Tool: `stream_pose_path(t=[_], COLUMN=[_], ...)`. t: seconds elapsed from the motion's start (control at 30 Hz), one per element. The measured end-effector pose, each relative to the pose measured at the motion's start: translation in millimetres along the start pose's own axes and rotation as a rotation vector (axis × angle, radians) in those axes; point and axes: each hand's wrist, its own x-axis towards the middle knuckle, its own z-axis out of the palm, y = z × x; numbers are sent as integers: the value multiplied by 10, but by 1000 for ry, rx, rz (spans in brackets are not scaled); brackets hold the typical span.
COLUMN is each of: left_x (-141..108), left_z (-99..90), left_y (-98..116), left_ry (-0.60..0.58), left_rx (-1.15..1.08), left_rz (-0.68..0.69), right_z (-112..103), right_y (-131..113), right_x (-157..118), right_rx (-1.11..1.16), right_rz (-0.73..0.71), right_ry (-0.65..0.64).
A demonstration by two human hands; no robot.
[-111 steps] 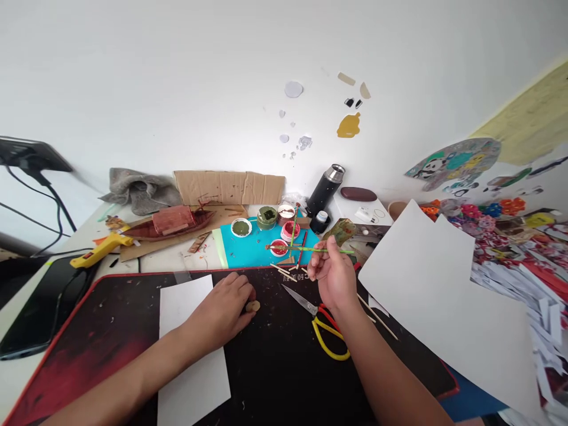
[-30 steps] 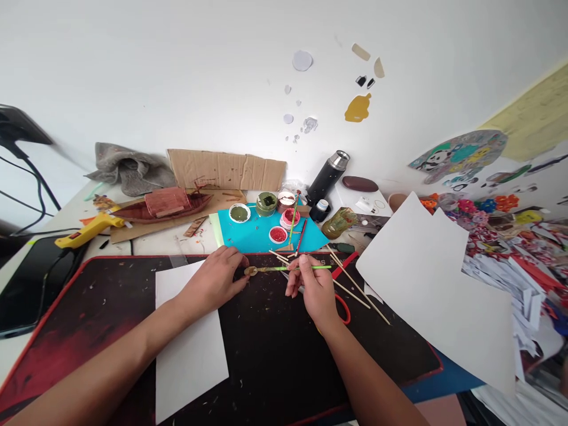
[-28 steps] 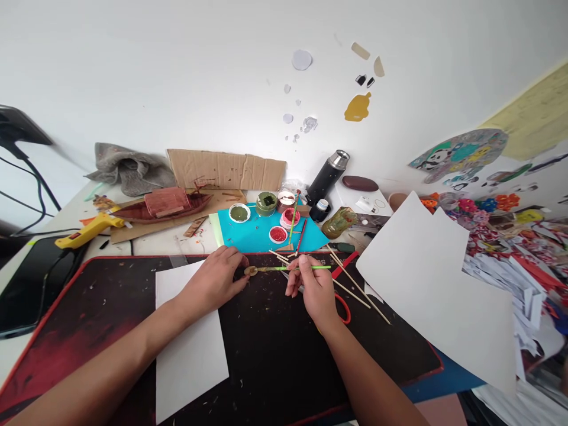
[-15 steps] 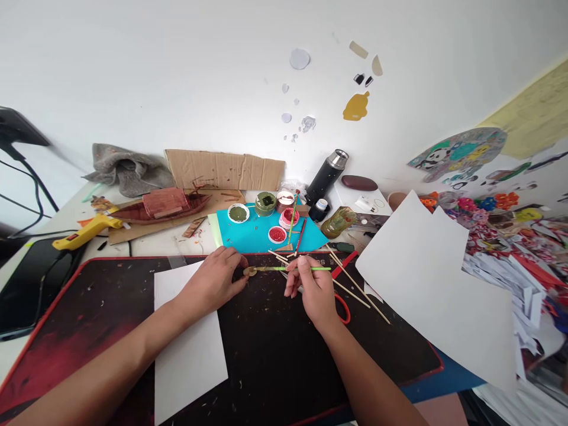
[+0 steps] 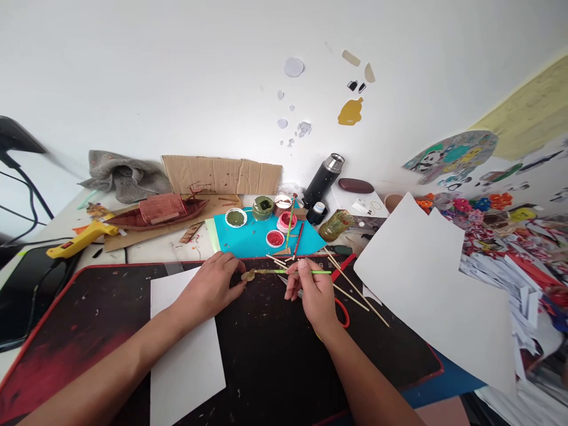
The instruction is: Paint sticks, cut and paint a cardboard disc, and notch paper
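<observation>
In my right hand (image 5: 314, 291) a thin paintbrush with a green handle (image 5: 320, 272) is pinched, its tip pointing left. The brush tip touches a small olive-tan rounded piece (image 5: 248, 276). My left hand (image 5: 218, 278) keeps that piece between closed fingertips, just above the dark mat (image 5: 266, 355). What the piece is cannot be made out. Under my left forearm lies a sheet of white paper (image 5: 189, 367). Red-handled scissors (image 5: 342, 313) are partly hidden behind my right hand, beside several thin wooden sticks (image 5: 355, 281).
Open paint pots, including a green one (image 5: 262, 208) and a red lid (image 5: 275, 238), stand on blue paper (image 5: 244, 239). Further left are a red model boat (image 5: 162, 210) and a yellow glue gun (image 5: 80, 238). A black flask (image 5: 323, 178) leans at the back; white card (image 5: 426, 296) lies right.
The brush tip has shifted slightly left onto the small piece, and more of the piece shows. Both hands keep their hold; the whole view has shifted a little.
</observation>
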Motion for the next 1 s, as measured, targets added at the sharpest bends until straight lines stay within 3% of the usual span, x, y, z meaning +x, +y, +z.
stream_pose_path(t=[0.17, 0.4, 0.63, 0.83, 1.0], left_x=[6, 3, 4, 4, 1], left_z=[-31, -29, -25, -26, -12], left_y=[23, 24, 17, 16, 8], left_ry=[-32, -19, -15, -21, -12], left_rx=[22, 44, 43, 56, 61], left_rz=[0, -3, 5, 12, 22], right_z=[44, -61, -2, -85, -52], right_y=[44, 75, 109, 123, 98], right_x=[-3, 6, -1, -2, 4], right_rx=[-44, -46, -57, -56, -41], right_rz=[-11, -13, -36, -20, -32], right_ry=[-65, 6, -65, 1, -26])
